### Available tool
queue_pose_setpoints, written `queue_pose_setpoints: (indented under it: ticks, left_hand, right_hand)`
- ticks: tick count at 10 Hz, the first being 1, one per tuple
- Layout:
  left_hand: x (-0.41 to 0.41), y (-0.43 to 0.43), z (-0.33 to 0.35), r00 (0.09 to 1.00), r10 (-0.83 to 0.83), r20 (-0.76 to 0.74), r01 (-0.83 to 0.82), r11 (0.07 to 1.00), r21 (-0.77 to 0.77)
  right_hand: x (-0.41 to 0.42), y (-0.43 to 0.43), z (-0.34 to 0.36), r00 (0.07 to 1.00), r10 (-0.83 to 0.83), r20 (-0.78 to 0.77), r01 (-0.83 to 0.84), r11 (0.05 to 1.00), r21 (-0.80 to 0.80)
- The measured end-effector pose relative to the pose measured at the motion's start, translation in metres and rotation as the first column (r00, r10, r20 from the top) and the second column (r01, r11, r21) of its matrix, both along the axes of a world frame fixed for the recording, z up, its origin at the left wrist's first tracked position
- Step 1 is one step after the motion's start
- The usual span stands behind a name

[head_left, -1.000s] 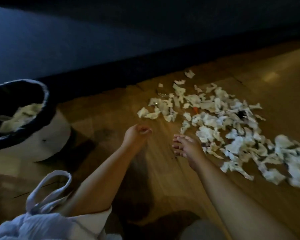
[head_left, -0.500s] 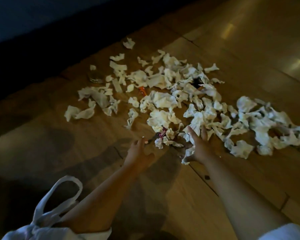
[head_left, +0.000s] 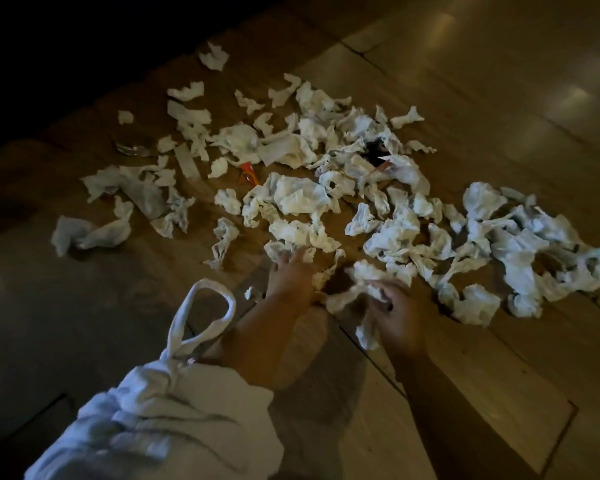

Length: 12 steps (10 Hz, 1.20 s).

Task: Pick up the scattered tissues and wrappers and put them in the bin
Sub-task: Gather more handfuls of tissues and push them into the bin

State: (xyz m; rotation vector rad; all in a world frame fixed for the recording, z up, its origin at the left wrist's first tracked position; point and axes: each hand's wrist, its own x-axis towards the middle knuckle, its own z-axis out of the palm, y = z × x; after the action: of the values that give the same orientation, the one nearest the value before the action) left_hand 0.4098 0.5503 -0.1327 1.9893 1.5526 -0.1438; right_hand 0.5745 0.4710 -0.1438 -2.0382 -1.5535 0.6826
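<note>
Tissues point(head_left: 302, 195) strewn left-to-right across floor point(head_left: 499, 81), both hands gathering

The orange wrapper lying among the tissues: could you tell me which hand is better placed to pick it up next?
Probably the left hand: it lies open on the near tissues, on the orange wrapper's side. The right hand is already closed around a crumpled tissue.

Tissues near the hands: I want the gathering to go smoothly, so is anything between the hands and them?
Nothing visible. The right hand already grips a crumpled tissue; the left hand rests on the tissues' near edge.
</note>
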Motion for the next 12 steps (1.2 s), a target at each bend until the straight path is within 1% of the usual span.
queue_pose_setpoints:
  ticks: [1, 2, 3, 4, 5, 6, 7, 8, 9, 10, 11, 12]
  left_hand:
    - [0.0, -0.007, -0.013, 0.987, 0.058, 0.15, -0.067, 0.996, 0.052]
    - [-0.004, -0.017, -0.012, 0.982, 0.125, 0.144, -0.142, 0.983, 0.115]
    - [-0.011, -0.017, -0.012, 0.936, 0.242, 0.257, -0.264, 0.963, 0.053]
    - [-0.016, -0.018, -0.006, 0.877, 0.335, 0.345, -0.367, 0.93, 0.031]
    - [-0.022, -0.025, 0.0, 0.737, 0.447, 0.507, -0.49, 0.87, -0.054]
    - [-0.034, -0.035, 0.009, 0.624, 0.52, 0.583, -0.59, 0.803, -0.084]
    - [-0.053, -0.049, 0.013, 0.554, 0.572, 0.605, -0.66, 0.745, -0.101]
    - [-0.074, -0.06, 0.024, 0.474, 0.616, 0.629, -0.727, 0.677, -0.116]
    - [-0.098, -0.068, 0.029, 0.416, 0.641, 0.645, -0.791, 0.605, -0.092]
    - [-0.125, -0.076, 0.024, 0.354, 0.708, 0.612, -0.847, 0.52, -0.112]
    - [-0.143, -0.087, 0.022, 0.325, 0.74, 0.589, -0.861, 0.489, -0.139]
    - [-0.153, -0.099, 0.025, 0.331, 0.731, 0.596, -0.865, 0.488, -0.119]
  right_hand:
    - [0.003, 0.035, 0.017, 0.994, -0.077, 0.072, 0.072, 0.994, 0.08]
    - [0.018, 0.072, 0.012, 0.991, -0.116, 0.064, 0.117, 0.993, 0.0]
    - [0.028, 0.089, 0.0, 0.995, -0.005, 0.095, 0.024, 0.979, -0.2]
    - [0.026, 0.089, -0.005, 0.99, 0.034, 0.137, -0.004, 0.977, -0.214]
    - [0.012, 0.08, 0.0, 0.992, -0.083, 0.094, 0.089, 0.994, -0.066]
    - [-0.012, 0.067, 0.014, 0.978, -0.167, -0.125, 0.175, 0.983, 0.049]
    - [-0.037, 0.052, 0.027, 0.95, -0.1, -0.295, 0.139, 0.984, 0.113]
    - [-0.062, 0.04, 0.038, 0.912, -0.038, -0.409, 0.105, 0.984, 0.142]
    - [-0.08, 0.034, 0.034, 0.906, -0.051, -0.42, 0.084, 0.995, 0.061]
    - [-0.097, 0.031, 0.018, 0.936, -0.025, -0.35, -0.014, 0.994, -0.107]
    - [-0.113, 0.027, -0.004, 0.968, 0.135, -0.213, -0.168, 0.975, -0.143]
    - [-0.124, 0.023, -0.019, 0.958, 0.277, -0.079, -0.288, 0.925, -0.248]
